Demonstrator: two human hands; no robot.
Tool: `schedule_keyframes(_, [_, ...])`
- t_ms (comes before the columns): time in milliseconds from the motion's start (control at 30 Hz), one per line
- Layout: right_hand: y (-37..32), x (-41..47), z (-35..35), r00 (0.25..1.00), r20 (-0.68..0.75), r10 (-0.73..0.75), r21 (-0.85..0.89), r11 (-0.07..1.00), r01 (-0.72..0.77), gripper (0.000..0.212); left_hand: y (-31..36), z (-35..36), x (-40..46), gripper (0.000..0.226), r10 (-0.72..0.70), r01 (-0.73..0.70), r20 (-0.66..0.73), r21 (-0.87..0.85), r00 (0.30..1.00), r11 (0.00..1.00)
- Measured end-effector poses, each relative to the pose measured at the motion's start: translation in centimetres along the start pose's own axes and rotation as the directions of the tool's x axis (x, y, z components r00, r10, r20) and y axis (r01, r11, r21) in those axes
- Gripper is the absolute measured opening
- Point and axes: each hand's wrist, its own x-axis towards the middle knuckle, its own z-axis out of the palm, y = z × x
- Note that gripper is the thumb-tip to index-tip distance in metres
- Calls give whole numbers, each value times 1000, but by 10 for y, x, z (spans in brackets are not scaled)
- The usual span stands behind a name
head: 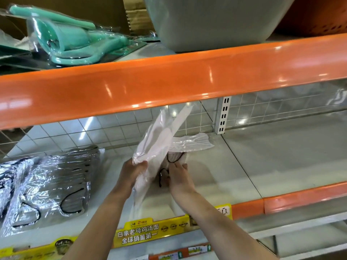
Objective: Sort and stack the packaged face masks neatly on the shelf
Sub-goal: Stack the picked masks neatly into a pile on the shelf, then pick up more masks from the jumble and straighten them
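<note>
Orange-edged store shelving (169,85) frames the scene, with a white tiled wall showing through the wire back panel and a pale lower shelf (272,156) running off to the right. A person's left hand (129,173) grips a packet of white face masks (159,139) by its lower edge, fingers curled round the plastic, tilting it up on end so that its top nearly reaches the underside of the orange beam. The right hand (179,177) reaches in beneath it, fingers pressed down on a second white packet (189,142) lying on the shelf; whether those fingers pinch the black ear loops or only rest on the wrapper cannot be told behind the glare. To the left, apart from both hands, a slanted pile of grey masks in clear wrappers (56,182) lies on the same shelf. Above, a teal item in plastic (75,40) and a grey tub (206,21) sit on the upper shelf; a yellow noodle banner (150,233) lines the shelf lip. The step in hand appears to be pairing the white packets: lowering the raised one flat onto its fellow, edges squared and loops tucked under, and keeping the white stack clear of the grey pile, would serve best.
</note>
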Motion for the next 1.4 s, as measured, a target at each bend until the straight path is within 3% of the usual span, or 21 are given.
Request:
schedule_keyframes(67, [4,-4,-5,998,-62,-5,35,999,7,26,-3,-1,-2,24,5,-5,-1,-56,1000,998])
schedule_keyframes(133, [13,-7,-10,984,-162,75,167,985,-48,24,-6,-1,-3,6,-8,3,-40,-116,999,993])
schedule_keyframes(233, [34,-8,-20,944,-252,214,321,938,-126,22,-10,2,-1,16,-45,34,-71,-153,996,988])
schedule_keyframes(333, [55,-11,-34,892,-327,311,493,862,-119,11,-9,12,-3,7,-59,47,-65,-172,996,984])
schedule_keyframes(467, [74,-16,-52,814,-376,443,706,706,-58,15,-6,35,-7,17,-2,1,-84,-10,996,1000])
schedule_keyframes(600, [73,-21,-68,744,-443,500,843,515,155,29,-5,57,-8,10,51,-38,-57,213,997,976])
schedule_keyframes(700, [62,-25,-84,684,-543,488,821,480,309,35,-11,72,-9,26,85,-113,78,509,993,853])
schedule_keyframes(767, [51,-26,-95,672,-564,480,817,440,371,38,-15,82,-15,46,118,-240,219,708,969,665])
schedule_keyframes(833, [41,-25,-101,674,-595,438,794,450,409,34,-16,92,-26,66,86,-343,350,791,933,506])
schedule_keyframes(867, [36,-25,-102,678,-622,391,765,487,421,28,-16,96,-32,74,66,-366,391,772,918,520])
schedule_keyframes(933, [30,-24,-99,706,-650,283,714,546,438,21,-10,102,-42,65,91,-324,386,597,918,734])
schedule_keyframes(967, [26,-24,-96,726,-650,224,696,558,451,21,-5,104,-45,44,129,-256,319,397,939,882])
schedule_keyframes(1000, [24,-25,-91,746,-644,169,685,561,465,22,1,104,-47,27,74,-108,244,130,967,986])
schedule_keyframes(1033, [22,-26,-86,764,-631,133,687,553,471,23,6,102,-45,26,-45,82,228,-153,973,985])
schedule_keyframes(1067, [20,-28,-80,787,-607,114,706,532,467,24,10,96,-43,30,-153,256,280,-381,948,888])
schedule_keyframes(1133, [19,-32,-69,828,-553,91,750,487,447,25,10,77,-34,46,-204,448,422,-635,884,629])
schedule_keyframes(1167, [20,-34,-65,842,-533,79,767,465,442,26,9,67,-29,59,-207,496,461,-690,863,528])
schedule_keyframes(1233, [20,-37,-58,875,-480,58,814,400,420,31,2,49,-20,77,-212,538,506,-683,836,494])
schedule_keyframes(1300, [20,-37,-53,910,-414,16,842,387,376,35,-2,39,-18,66,-188,485,483,-620,855,617])
schedule_keyframes(1400, [20,-31,-41,934,-357,0,751,595,286,18,-6,27,-16,27,-93,248,362,-409,927,878])
